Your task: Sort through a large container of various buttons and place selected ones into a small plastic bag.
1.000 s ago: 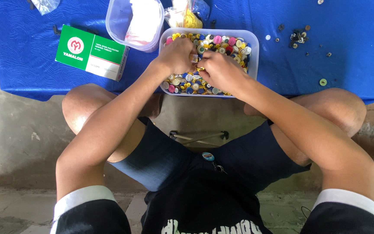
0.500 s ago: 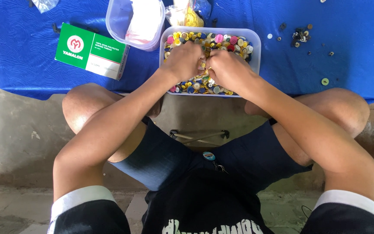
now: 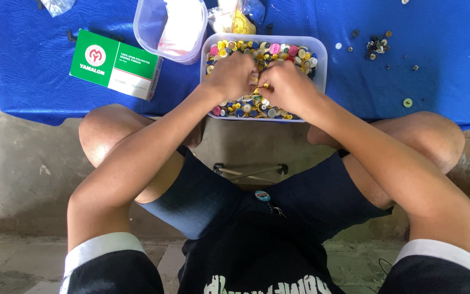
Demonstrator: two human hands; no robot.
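A clear plastic tub (image 3: pixel 320 57) full of coloured buttons (image 3: pixel 278 51) stands at the near edge of a blue cloth. My left hand (image 3: pixel 230 76) and my right hand (image 3: pixel 286 86) are both down among the buttons, knuckles up, fingertips meeting in the middle of the tub. The fingers of both hands are curled and pinch together around small yellow buttons (image 3: pixel 264 86). What exactly each hand holds is hidden by the knuckles.
A green and white box (image 3: pixel 116 64) lies left of the tub. An empty clear tub (image 3: pixel 171 27) stands behind it, next to a plastic bag (image 3: pixel 237 16). Loose dark buttons (image 3: pixel 377 44) are scattered at the right. The blue cloth (image 3: pixel 39 81) ends above my knees.
Both hands have drawn closer together over the middle of the tub, with the right hand shifting slightly toward its far side. Fingertips now touch.
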